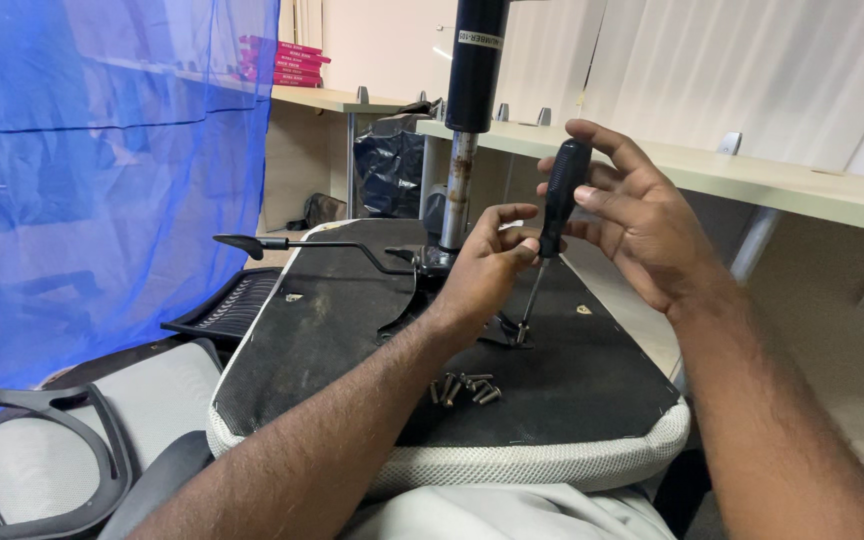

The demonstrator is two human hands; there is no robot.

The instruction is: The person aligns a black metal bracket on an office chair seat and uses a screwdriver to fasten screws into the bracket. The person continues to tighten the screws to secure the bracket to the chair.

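Gripping one screwdriver (pixel 557 200): right hand (pixel 642 215) wraps handle | left hand (pixel 487 265) pinches shaft | about six loose screws (pixel 465 388)

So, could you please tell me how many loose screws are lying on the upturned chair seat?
About 6 small metal screws, clustered on the black seat underside near the left forearm; overlaps may hide others.

Upturned office-chair seat (pixel 332 350), black underside facing up, rimmed by pale mesh cushion. A small heap of loose screws (pixel 464 388) lies on it near the front edge; a black lever (pixel 302 243) reaches out to the left.
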